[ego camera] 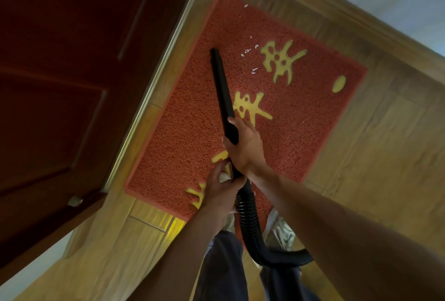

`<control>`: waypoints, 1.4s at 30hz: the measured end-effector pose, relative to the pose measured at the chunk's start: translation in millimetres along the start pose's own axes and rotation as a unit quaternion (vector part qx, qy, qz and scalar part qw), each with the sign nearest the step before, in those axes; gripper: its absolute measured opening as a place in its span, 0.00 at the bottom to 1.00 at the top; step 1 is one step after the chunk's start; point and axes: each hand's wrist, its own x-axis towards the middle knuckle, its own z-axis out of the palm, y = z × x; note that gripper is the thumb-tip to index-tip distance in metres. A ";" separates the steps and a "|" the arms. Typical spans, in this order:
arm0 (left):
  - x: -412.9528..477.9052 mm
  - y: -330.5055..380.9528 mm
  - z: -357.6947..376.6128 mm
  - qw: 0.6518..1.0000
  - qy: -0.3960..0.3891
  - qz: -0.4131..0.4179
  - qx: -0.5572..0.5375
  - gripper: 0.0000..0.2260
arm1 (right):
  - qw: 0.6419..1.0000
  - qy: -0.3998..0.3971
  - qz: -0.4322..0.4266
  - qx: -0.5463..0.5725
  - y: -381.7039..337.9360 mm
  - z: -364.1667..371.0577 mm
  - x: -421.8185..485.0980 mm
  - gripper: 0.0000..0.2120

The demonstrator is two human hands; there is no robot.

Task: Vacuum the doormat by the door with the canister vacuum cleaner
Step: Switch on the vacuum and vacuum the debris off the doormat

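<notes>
Black wand extends from gripping fingers over red doormat.

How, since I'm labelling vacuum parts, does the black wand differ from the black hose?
The wand is straight and smooth; the hose is ribbed and curves. The wand slants to the doormat, gripped by the right hand; the hose drops toward the legs, the left hand gripping near its top. Both are black and joined in one line.
</notes>
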 end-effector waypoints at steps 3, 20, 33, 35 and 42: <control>-0.3 -1.8 3.7 1.000 -0.014 -0.001 0.015 0.23 | 1.000 0.006 0.009 0.005 5.9 -7.2 -3.8 0.23; -25.2 -24.6 8.8 0.995 -0.075 -0.025 0.064 0.22 | 0.997 0.039 0.054 0.047 31.7 -18.7 -46.5 0.24; -34.2 -34.7 19.0 0.992 -0.082 -0.036 0.092 0.24 | 0.994 0.049 0.071 0.063 43.1 -33.0 -64.8 0.23; -35.0 -34.1 21.1 0.992 -0.082 -0.032 0.094 0.23 | 0.994 0.050 0.073 0.065 42.6 -35.3 -65.4 0.24; -29.4 -26.5 24.3 0.992 -0.078 -0.024 0.094 0.24 | 0.996 0.036 0.063 0.056 41.2 -43.3 -52.7 0.24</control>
